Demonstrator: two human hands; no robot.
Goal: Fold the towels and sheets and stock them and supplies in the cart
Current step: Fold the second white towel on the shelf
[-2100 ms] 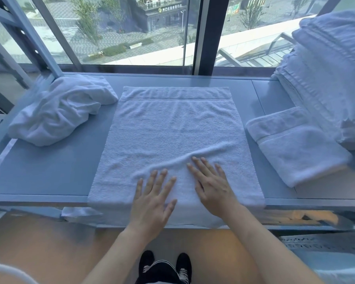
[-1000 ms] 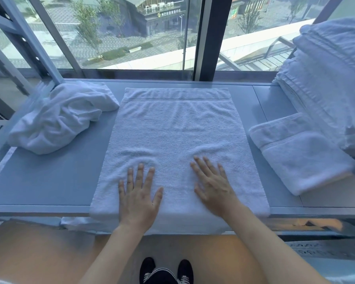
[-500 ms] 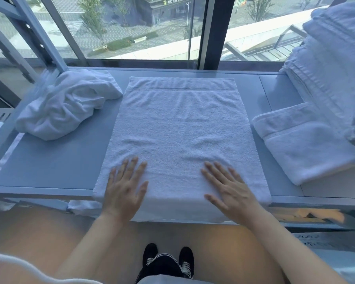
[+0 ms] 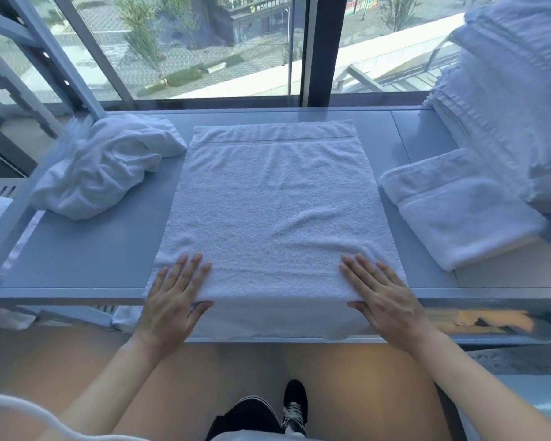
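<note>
Grey ledge (image 4: 77, 259) under big window (image 4: 204, 46) w/ daylight, street outside; tan floor (image 4: 45, 361).

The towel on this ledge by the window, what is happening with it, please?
A person is flattening a white towel spread on the grey ledge. The left hand and the right hand lie open on its near corners, where the towel hangs over the ledge's front edge. It is not yet folded. A crumpled white cloth waits at the left; one folded towel lies at the right, beside a tall stack of folded linen.
</note>
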